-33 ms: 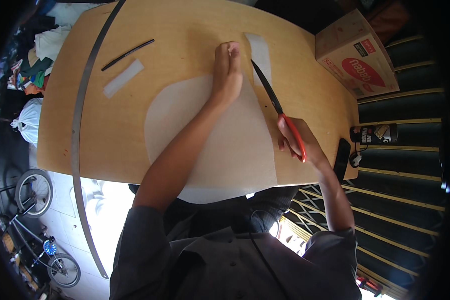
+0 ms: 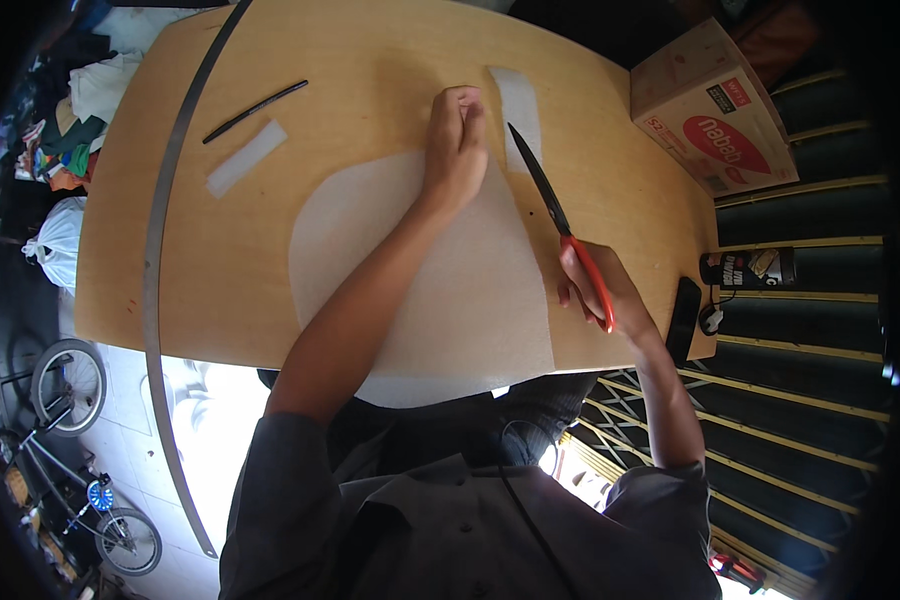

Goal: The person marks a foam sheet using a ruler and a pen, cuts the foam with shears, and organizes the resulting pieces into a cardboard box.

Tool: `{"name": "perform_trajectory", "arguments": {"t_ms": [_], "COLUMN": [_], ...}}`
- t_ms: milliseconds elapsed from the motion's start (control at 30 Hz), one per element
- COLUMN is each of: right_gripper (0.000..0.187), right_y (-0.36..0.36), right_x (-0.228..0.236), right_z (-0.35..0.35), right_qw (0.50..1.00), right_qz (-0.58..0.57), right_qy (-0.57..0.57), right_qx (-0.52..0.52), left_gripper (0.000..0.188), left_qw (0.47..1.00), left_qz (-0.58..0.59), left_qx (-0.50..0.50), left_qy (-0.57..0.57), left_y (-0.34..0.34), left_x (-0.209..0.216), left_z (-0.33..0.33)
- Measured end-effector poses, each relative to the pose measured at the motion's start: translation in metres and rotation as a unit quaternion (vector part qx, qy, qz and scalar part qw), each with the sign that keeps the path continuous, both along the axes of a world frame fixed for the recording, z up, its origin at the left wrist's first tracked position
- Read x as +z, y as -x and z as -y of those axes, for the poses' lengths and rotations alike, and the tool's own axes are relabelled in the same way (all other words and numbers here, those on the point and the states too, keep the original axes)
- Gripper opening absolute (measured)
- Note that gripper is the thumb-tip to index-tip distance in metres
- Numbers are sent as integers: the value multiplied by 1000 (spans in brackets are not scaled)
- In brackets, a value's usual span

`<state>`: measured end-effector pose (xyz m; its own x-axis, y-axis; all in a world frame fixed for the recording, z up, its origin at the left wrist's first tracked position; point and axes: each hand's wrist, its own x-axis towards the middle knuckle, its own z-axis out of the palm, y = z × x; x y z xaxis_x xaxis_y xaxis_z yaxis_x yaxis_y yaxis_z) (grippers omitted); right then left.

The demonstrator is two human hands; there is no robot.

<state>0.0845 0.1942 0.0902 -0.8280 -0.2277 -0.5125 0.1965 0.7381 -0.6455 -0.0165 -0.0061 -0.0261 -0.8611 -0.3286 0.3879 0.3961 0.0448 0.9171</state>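
Note:
A large off-white sheet [image 2: 470,300], rounded on its left side, lies on the wooden table [image 2: 220,260] and hangs over the near edge. My left forearm crosses the sheet. My left hand [image 2: 456,150] rests at its far end with fingers curled in; whatever they hold, if anything, is hidden. In my right hand [image 2: 610,285] are scissors [image 2: 582,262] with red handles and dark blades. The blades look closed together and point away from me, right of the sheet. Their tip lies by a narrow off-white strip [image 2: 518,100].
At the left are a black pen [image 2: 255,111], a short white strip [image 2: 247,158] and a long metal ruler [image 2: 151,270] reaching past the near edge. A cardboard box [image 2: 715,120], a dark canister [image 2: 748,267] and a black phone-like object [image 2: 683,318] stand or lie at the right.
My right hand and the scissors have shifted very slightly toward me and to the right. My left hand has barely moved. The sheet lies as before.

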Motion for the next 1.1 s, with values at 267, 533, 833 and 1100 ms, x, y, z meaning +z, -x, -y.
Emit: {"name": "perform_trajectory", "arguments": {"t_ms": [267, 533, 833, 1100], "right_gripper": [48, 35, 32, 62], "right_y": [-28, -67, -150, -174], "right_x": [-25, -36, -32, -53], "right_z": [-51, -57, -52, -51], "right_qw": [988, 974, 949, 923], "right_qz": [-110, -164, -118, -139], "right_qy": [-59, 109, 276, 342], "right_qx": [-95, -112, -96, -107], "left_gripper": [29, 33, 24, 38], "left_qw": [905, 854, 840, 894], "left_qz": [-62, -53, -54, -63], "left_qx": [27, -54, -208, -163], "left_qy": [419, 514, 499, 412], "left_y": [-11, -6, 20, 15], "left_x": [0, 13, 35, 50], "left_z": [-11, -18, -36, -58]}}
